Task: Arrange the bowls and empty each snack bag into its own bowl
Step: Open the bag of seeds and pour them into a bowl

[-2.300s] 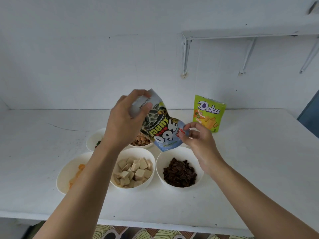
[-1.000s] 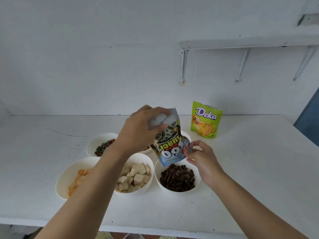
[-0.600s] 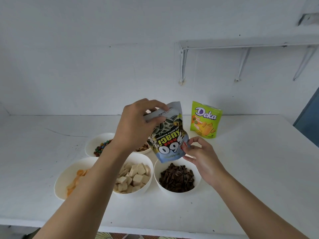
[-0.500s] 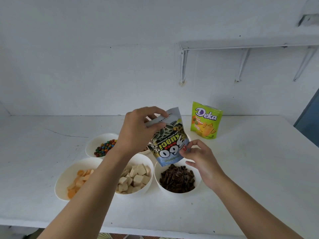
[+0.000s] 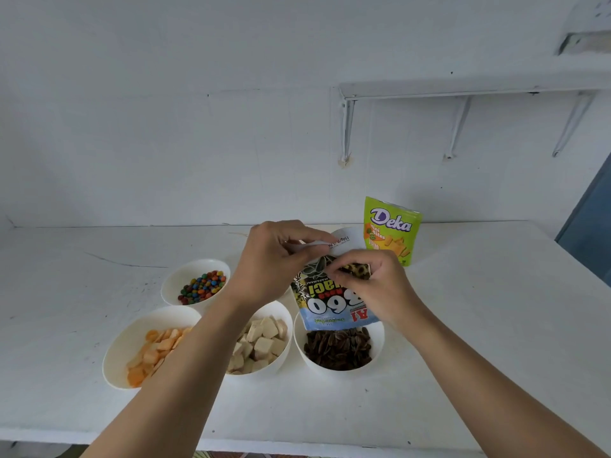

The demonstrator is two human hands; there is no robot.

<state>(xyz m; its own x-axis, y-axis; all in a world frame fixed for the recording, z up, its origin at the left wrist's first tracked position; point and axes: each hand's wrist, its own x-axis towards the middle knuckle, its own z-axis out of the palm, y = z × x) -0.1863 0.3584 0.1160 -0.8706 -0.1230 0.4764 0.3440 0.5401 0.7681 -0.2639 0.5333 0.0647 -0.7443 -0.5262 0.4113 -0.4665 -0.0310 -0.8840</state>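
I hold the sunflower-seed bag [image 5: 325, 300] upside down over the white bowl of dark seeds [image 5: 339, 350]. My left hand [image 5: 267, 262] pinches the bag's upturned white bottom. My right hand [image 5: 370, 282] pinches the bag's front near the middle. To the left stand a bowl of pale cubes [image 5: 261, 342], a bowl of orange chips [image 5: 148, 345] and a bowl of coloured candies [image 5: 198, 284]. A green Deka bag [image 5: 390, 229] stands upright behind my right hand. Any bowl behind the held bag is hidden.
The white table [image 5: 479, 325] runs to a wall at the back, with its front edge near my forearms. A white bracket shelf [image 5: 463, 89] hangs on the wall at the upper right. A blue surface [image 5: 591, 226] shows at the far right edge.
My right hand has moved up from the bag's lower corner to its front middle. The bag has dropped lower over the seed bowl, and my left hand has shifted its pinch on the bottom.
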